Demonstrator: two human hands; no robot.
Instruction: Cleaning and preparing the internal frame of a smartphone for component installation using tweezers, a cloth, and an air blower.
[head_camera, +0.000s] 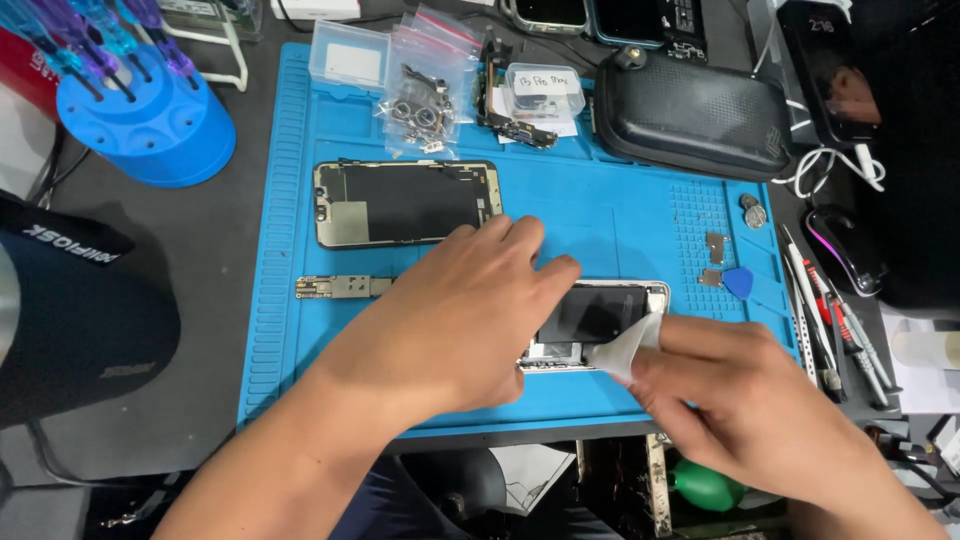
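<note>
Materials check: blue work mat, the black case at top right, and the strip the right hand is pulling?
Work mat: likely silicone or rubber, matte blue with moulded ridges and cells. Black case: looks like textured semi-rigid fabric shell with a soft sheen. Strip in the right hand: thin, pale, flexible, probably film or tape; uncertain.

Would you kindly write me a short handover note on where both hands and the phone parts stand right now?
Left hand: flat on the opened phone body, pressing it down on the blue mat.
Right hand: fingers pinch a pale strip rising from the phone body's lower edge.
Separated screen panel lies at the mat's upper left; a small board sits below it. Parts bags along the top edge, blue pick and tweezers to the right.
Done: phone opened, screen off. Left: strip not yet free.
</note>
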